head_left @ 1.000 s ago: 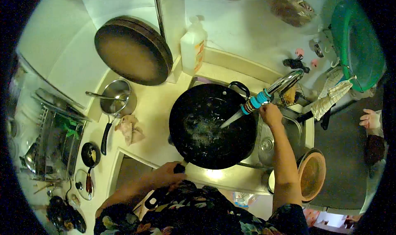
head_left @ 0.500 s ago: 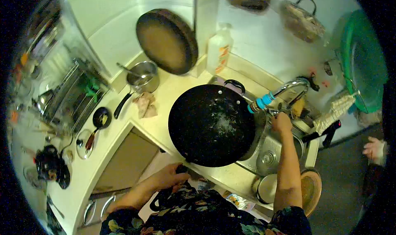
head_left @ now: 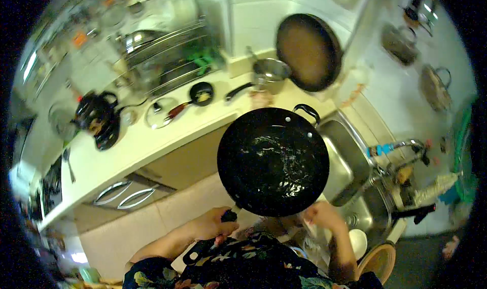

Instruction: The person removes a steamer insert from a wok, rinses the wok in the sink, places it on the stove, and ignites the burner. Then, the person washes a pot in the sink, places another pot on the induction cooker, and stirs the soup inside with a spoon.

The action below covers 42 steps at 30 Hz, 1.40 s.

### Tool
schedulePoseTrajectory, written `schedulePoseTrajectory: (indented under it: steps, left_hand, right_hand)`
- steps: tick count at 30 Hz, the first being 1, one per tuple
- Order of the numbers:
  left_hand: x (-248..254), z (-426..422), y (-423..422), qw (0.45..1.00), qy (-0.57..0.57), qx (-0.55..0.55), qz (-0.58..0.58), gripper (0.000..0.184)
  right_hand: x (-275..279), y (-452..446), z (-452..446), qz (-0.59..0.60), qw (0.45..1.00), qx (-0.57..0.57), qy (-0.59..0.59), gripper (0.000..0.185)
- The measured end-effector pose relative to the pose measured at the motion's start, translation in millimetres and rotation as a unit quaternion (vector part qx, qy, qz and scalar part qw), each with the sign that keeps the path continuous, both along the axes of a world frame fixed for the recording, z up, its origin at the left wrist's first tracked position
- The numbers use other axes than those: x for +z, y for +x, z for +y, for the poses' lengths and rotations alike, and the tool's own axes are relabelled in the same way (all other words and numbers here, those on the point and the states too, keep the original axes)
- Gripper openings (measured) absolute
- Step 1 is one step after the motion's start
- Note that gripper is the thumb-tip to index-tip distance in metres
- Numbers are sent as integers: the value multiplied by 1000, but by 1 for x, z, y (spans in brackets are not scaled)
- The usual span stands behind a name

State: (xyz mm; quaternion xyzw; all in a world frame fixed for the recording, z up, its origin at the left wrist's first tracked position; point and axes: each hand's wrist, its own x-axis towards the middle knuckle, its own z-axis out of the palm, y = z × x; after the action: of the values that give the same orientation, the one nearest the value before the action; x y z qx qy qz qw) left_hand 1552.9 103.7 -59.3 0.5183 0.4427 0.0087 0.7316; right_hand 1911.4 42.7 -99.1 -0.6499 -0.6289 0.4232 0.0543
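A large black wok with wet, shiny streaks inside hangs level in front of my body, past the counter's edge. My left hand is wrapped round its handle at the lower left. At the wok's lower right rim is my right hand, its fingers bent and blurred; whether they touch the rim is unclear. The chrome faucet with its blue nozzle stands over the double sink, and no water shows from it.
Along the counter stand a kettle, a glass lid, a small black pan and a steel pot. A round brown pan leans at the corner. Another person's hand shows far right.
The water stream has stopped. My left hand has carried the wok off the sink, toward the left counter, as the view turned left. My right hand has left the faucet for the wok's rim.
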Motion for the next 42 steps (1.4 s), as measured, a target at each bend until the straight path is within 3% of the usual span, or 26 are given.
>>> schedulePoseTrajectory:
  steps: [2, 4, 7, 11, 13, 15, 18, 20, 24, 25, 28, 36, 38, 42]
  left_hand:
    - [4, -27, -38, 999, 1, 46, -22, 21]
    - [12, -54, -75, 995, 8, 97, -30, 21]
    - [20, -95, -137, 988, 65, 135, -34, 26]
    - [19, -161, -208, 968, 73, 230, -68, 31]
    - [9, -187, -243, 950, 87, 282, -105, 29]
    - [-10, -207, -274, 941, 104, 306, -104, 27]
    - [-13, -230, -318, 909, 86, 389, -124, 24]
    - [-15, -240, -351, 875, 74, 465, -115, 23]
    - [-17, -253, -416, 812, 67, 564, -135, 22]
    - [-16, -252, -433, 793, 67, 592, -132, 21]
    - [-10, -243, -483, 727, 64, 673, -122, 18]
    - [-4, -215, -633, 646, 60, 759, -55, 22]
    - [-6, -208, -675, 622, 69, 778, -52, 23]
    - [-2, -202, -762, 627, 62, 770, -98, 21]
  right_hand:
    - [-48, -53, -10, 170, 973, 155, -24, 24]
    - [-37, -132, -4, 68, 948, 299, -90, 29]
    - [-43, -232, -14, 283, 900, 330, -36, 45]
    - [-81, -338, -44, 473, 803, 282, -229, 63]
    - [-156, -375, -56, 504, 765, 298, -268, 65]
    - [-163, -420, -52, 513, 726, 322, -324, 65]
    - [-73, -513, -62, 503, 661, 364, -422, 63]
    - [-60, -560, -62, 448, 691, 371, -430, 60]
    - [-65, -653, -49, 399, 688, 434, -423, 55]
    - [-59, -681, -44, 424, 638, 455, -455, 53]
    - [-60, -754, -30, 413, 596, 477, -497, 51]
    - [-33, -945, 17, 368, 500, 569, -539, 48]
    - [-33, -989, 23, 363, 504, 563, -546, 47]
    - [-39, -1077, 27, 375, 500, 563, -541, 47]
